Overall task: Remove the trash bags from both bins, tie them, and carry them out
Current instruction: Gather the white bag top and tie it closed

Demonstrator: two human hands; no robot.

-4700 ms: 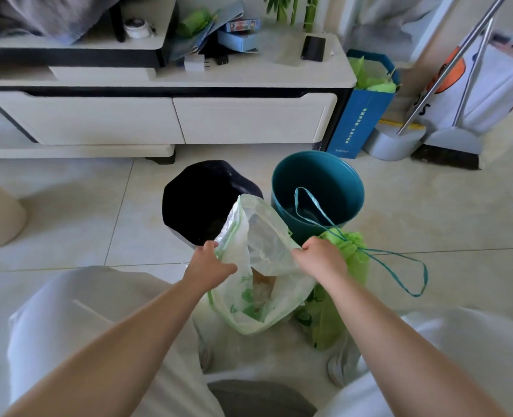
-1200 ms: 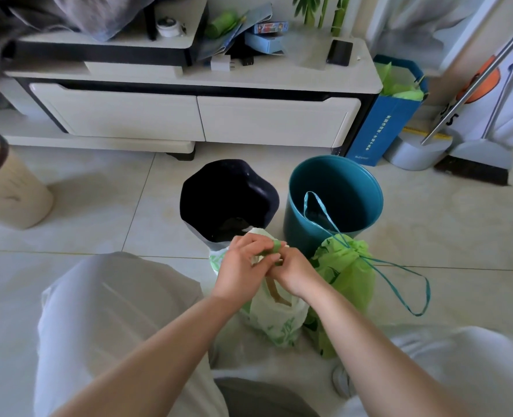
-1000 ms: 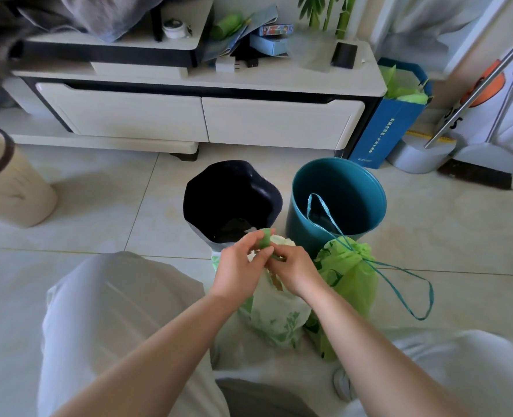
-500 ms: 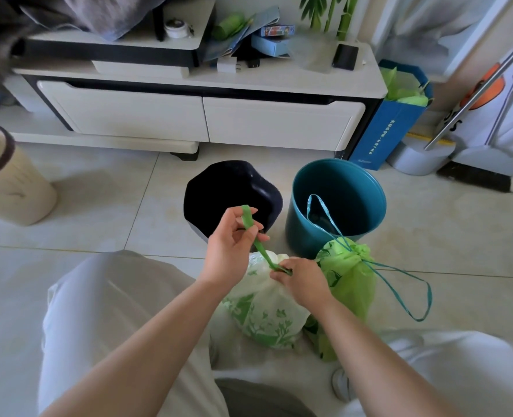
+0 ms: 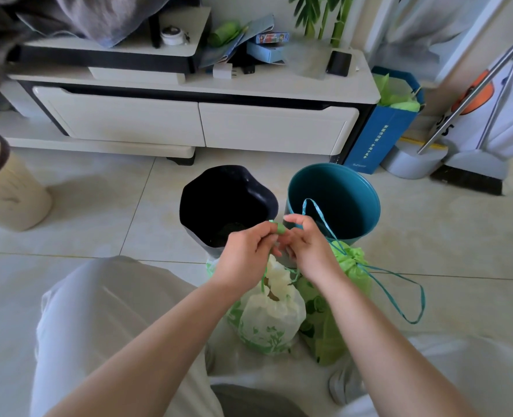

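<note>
A white trash bag with green leaf print sits on the floor between my knees, its neck gathered. My left hand and my right hand meet just above it, both pinching its green drawstring. Right of it a green trash bag rests on the floor, cinched, with a teal drawstring loop trailing out. Behind the bags stand the dark bin and the teal bin, both without liners.
A white TV cabinet runs along the back. A beige bin stands at the left. A blue paper bag, a dustpan and a broom sit at the right. My knees in light trousers flank the bags.
The white bag's mouth went from held open to gathered shut. My left hand pulled the green drawstring up and left, then came back to meet my right hand above the bag.
</note>
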